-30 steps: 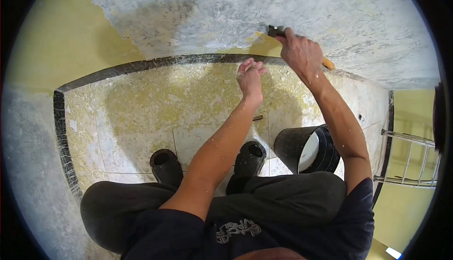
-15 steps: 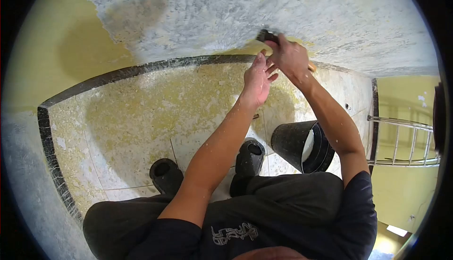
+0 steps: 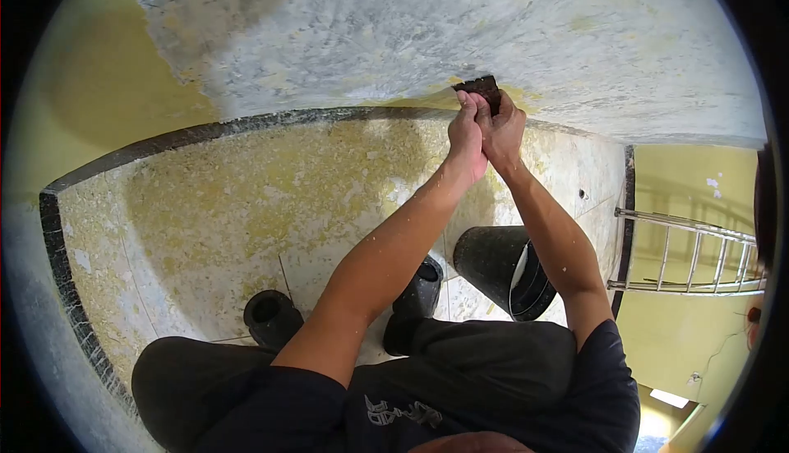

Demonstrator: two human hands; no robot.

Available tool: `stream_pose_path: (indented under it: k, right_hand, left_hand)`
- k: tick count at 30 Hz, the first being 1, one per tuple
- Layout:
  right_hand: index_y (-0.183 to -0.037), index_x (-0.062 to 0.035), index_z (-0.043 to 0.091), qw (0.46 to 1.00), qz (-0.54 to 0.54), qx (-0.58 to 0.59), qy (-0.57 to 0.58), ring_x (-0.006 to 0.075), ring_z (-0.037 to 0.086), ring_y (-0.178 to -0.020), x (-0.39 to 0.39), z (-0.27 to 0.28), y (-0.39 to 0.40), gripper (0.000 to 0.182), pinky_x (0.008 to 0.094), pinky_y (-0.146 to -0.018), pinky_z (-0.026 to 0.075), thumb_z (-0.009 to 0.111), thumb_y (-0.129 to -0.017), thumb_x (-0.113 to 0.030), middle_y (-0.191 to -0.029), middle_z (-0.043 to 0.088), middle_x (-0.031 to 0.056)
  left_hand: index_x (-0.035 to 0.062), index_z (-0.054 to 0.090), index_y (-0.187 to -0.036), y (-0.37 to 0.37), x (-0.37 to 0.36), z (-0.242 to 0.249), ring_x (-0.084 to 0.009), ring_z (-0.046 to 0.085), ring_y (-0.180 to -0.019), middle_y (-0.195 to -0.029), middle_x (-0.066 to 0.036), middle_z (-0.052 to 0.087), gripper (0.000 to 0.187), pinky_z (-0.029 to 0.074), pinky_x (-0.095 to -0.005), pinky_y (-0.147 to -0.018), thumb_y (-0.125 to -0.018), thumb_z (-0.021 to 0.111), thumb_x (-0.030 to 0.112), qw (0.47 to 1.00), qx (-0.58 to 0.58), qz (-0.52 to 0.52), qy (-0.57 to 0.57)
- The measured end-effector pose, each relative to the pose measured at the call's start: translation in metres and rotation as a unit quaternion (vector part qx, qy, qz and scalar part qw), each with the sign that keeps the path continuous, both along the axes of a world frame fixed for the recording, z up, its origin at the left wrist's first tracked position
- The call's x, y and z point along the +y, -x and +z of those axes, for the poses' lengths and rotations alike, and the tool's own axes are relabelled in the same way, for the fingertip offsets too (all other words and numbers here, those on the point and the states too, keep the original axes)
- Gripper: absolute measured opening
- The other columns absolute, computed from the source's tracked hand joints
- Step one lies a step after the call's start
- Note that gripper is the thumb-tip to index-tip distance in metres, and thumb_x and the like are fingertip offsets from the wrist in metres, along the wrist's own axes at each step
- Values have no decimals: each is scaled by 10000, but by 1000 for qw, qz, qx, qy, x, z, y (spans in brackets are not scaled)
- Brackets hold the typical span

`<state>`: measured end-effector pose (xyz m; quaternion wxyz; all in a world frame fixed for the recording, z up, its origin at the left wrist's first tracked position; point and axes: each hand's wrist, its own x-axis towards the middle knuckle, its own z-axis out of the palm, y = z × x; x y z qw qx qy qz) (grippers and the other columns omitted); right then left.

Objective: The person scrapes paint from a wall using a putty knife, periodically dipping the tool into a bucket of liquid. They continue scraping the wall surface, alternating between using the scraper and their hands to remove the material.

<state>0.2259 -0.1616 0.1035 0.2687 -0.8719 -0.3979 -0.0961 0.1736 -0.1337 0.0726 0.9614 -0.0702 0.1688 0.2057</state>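
A scraper (image 3: 486, 90) with a broad dark blade is against the lower part of the wall (image 3: 394, 34), where yellow paint has been stripped to a grey-white surface. My right hand (image 3: 505, 131) is closed around the scraper. Pressed beside it, my left hand (image 3: 466, 134) is also closed on the tool, its fingers up near the blade. The hands cover the handle. A patch of yellow paint (image 3: 518, 100) shows next to the blade, just above the dark baseboard (image 3: 222, 130).
Paint flakes (image 3: 271, 178) litter the tiled floor. A black bucket (image 3: 491, 260) stands by my right leg, with black shoes (image 3: 273, 319) below me. At the right, a metal ladder (image 3: 690, 225) is beside a yellow wall (image 3: 690, 175).
My left hand has come up from below and closed onto the scraper with my right hand. The blade has shifted slightly down and right in view.
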Motion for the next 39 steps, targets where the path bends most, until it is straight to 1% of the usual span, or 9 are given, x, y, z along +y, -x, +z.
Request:
stream_pose_path:
  k: [2, 9, 13, 17, 23, 32, 34, 36, 39]
  right_hand:
    - [-771, -22, 604, 1000, 6, 17, -18, 374, 609, -576, 0, 5, 5, 291, 383, -493, 476, 630, -796, -311, -607, 603, 191]
    - [-753, -31, 598, 1000, -11, 7, 6, 392, 581, -547, 1, 6, 3, 219, 419, -490, 456, 616, -781, -247, -580, 580, 193]
    - [-747, -38, 582, 999, 24, -24, 21, 402, 577, -549, 11, 8, 7, 230, 445, -488, 452, 612, -787, -263, -583, 576, 205]
    - [-732, -35, 574, 999, 37, -13, -5, 402, 579, -550, 2, -1, -7, 258, 438, -486, 454, 614, -791, -283, -588, 578, 208]
    - [-714, -39, 574, 999, -21, 9, 32, 409, 586, -583, -2, 6, -3, 291, 434, -498, 452, 612, -798, -315, -589, 579, 209]
    - [-745, -54, 582, 997, 6, -47, 54, 397, 580, -539, 8, 22, 8, 259, 441, -485, 460, 598, -800, -306, -573, 581, 195]
    - [-771, -50, 581, 997, 27, -60, 32, 392, 584, -536, 10, 22, 8, 258, 440, -477, 460, 593, -802, -306, -562, 576, 201]
    - [-767, -41, 576, 999, 39, -20, 29, 391, 581, -527, 6, 11, 1, 267, 436, -467, 459, 602, -793, -305, -549, 570, 202]
    - [-736, -34, 559, 999, 27, -27, 7, 397, 574, -517, -5, 4, -10, 272, 430, -450, 452, 618, -782, -296, -543, 563, 202]
  left_hand:
    - [152, 553, -953, -1, 4, 4, -141, 541, -942, -949, 26, 581, 309, 431, -364, -895, -920, 452, 442, 996, 2, -32, 83]
    - [161, 557, -848, 5, 15, 5, -182, 544, -907, -902, 11, 575, 325, 426, -405, -895, -942, 400, 430, 989, -68, -62, 116]
    - [170, 571, -894, 13, 21, -1, -188, 549, -973, -975, 4, 584, 339, 438, -405, -885, -941, 380, 446, 990, -104, -35, 85]
    - [175, 572, -911, 10, 18, 0, -179, 554, -978, -990, 9, 588, 333, 446, -397, -872, -937, 389, 452, 994, -50, -93, 38]
    - [175, 574, -930, 9, 17, -2, -164, 559, -970, -972, 21, 590, 349, 447, -356, -883, -931, 391, 472, 991, -69, -108, 37]
    - [171, 560, -1006, 15, 21, 1, -187, 537, -1047, -1072, -18, 577, 393, 424, -391, -925, -909, 400, 516, 990, -105, -92, 9]
    - [183, 562, -992, 14, 23, -12, -178, 536, -1049, -1078, -4, 577, 345, 424, -388, -923, -931, 385, 472, 991, -93, -94, -31]
    - [186, 563, -951, 12, 22, -16, -158, 547, -1009, -1046, 31, 584, 292, 435, -366, -904, -951, 376, 409, 991, -117, -58, -8]
    - [183, 560, -907, 2, 18, -10, -136, 556, -941, -980, 65, 587, 267, 448, -323, -871, -962, 373, 364, 992, -79, -95, 30]
